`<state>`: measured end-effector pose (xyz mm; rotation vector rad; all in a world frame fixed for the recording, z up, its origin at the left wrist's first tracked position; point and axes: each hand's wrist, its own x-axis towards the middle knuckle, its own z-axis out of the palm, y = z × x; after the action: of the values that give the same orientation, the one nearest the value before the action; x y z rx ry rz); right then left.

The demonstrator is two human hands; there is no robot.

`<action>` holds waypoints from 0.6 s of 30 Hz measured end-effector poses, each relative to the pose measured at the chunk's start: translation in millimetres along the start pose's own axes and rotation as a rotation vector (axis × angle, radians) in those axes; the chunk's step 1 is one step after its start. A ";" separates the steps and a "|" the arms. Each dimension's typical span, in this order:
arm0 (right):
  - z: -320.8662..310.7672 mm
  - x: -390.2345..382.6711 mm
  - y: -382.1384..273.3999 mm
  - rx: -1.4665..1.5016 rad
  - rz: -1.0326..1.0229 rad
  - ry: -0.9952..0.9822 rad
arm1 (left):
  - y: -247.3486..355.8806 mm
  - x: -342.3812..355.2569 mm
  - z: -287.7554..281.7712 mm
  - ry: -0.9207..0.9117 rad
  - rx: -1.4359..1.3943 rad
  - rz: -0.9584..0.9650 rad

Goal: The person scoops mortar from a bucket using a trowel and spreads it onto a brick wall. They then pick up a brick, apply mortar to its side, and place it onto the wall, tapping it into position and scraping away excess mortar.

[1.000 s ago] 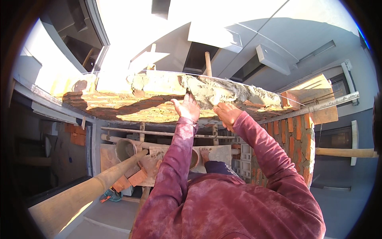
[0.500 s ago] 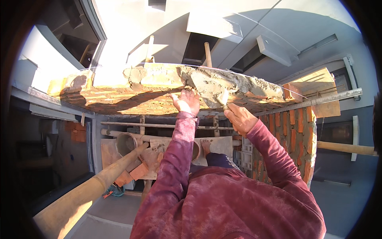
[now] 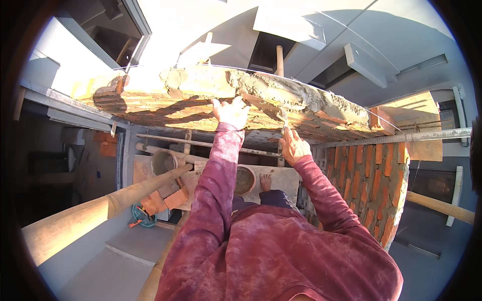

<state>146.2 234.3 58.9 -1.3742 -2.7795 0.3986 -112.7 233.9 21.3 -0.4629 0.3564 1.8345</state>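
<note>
A brick wall (image 3: 165, 113) runs across in front of me, with wet grey mortar (image 3: 314, 98) spread along the right half of its top. My left hand (image 3: 232, 113) is open, its fingers spread against the wall's near side just below the top edge. It appears to hold nothing. My right hand (image 3: 295, 145) grips a trowel (image 3: 268, 109) by its handle, which the fingers mostly cover. The trowel's blade is tilted along the wall's near side, under the mortar's edge and to the right of my left hand.
A string (image 3: 231, 67) stretches along the wall top. A metal straightedge (image 3: 427, 135) lies at right over another brick wall (image 3: 369, 175). Below are a bucket (image 3: 164, 161), a mortar tub (image 3: 244, 180), loose bricks (image 3: 165, 200) and planks. A bamboo pole (image 3: 110, 203) crosses at left.
The trowel blade has come down from the mortar on top to the wall's near side and turned more edge-on. My left hand's fingers have spread. The whole view has shifted slightly.
</note>
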 end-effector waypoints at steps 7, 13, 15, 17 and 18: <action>-5.2 -46.6 67.2 0.085 -0.060 -0.083 | -4.0 -53.9 -49.0 0.039 0.284 0.251; 97.1 -47.2 92.9 -0.038 -0.256 -0.641 | -45.0 -163.7 -262.4 0.760 0.839 0.129; 160.0 -44.6 92.4 -0.129 -0.355 -0.723 | -71.2 -204.4 -323.6 0.869 0.858 0.002; 221.9 -39.5 84.1 -0.312 -0.510 -0.821 | -91.0 -228.0 -401.5 0.932 0.943 -0.059; 256.5 -38.7 84.3 -0.281 -0.579 -0.801 | -101.5 -231.9 -437.7 0.947 0.928 -0.061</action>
<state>203.5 196.5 -205.2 -0.3688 -3.7991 0.6545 105.7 -131.6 -251.5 -0.6254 1.7045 1.0872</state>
